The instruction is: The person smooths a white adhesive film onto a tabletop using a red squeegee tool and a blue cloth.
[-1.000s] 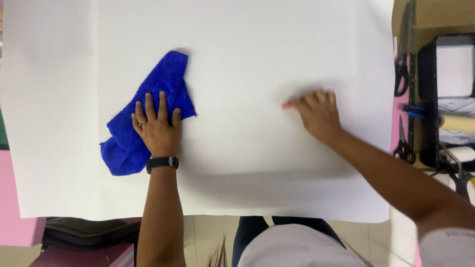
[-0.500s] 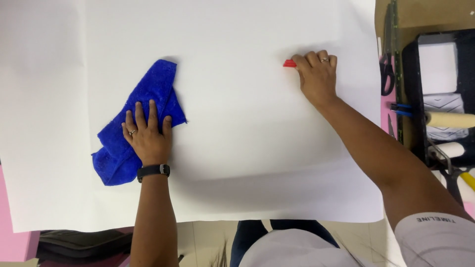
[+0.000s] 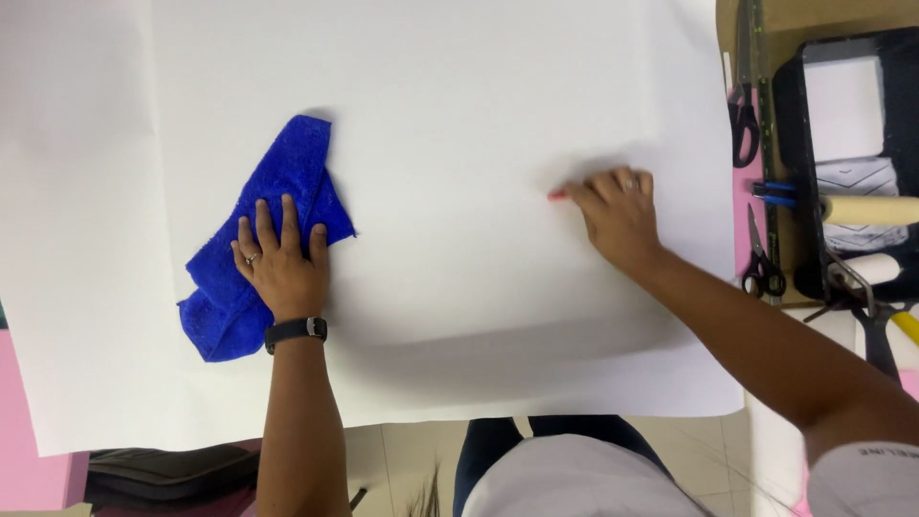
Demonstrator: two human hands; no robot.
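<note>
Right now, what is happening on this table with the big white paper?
A person leans over a large white sheet spread on the table. The left hand lies flat on a crumpled blue cloth on the sheet. The right hand presses a small red thing against the sheet; most of it is hidden under the fingers. At the right edge lie scissors and a black paint tray with rollers.
</note>
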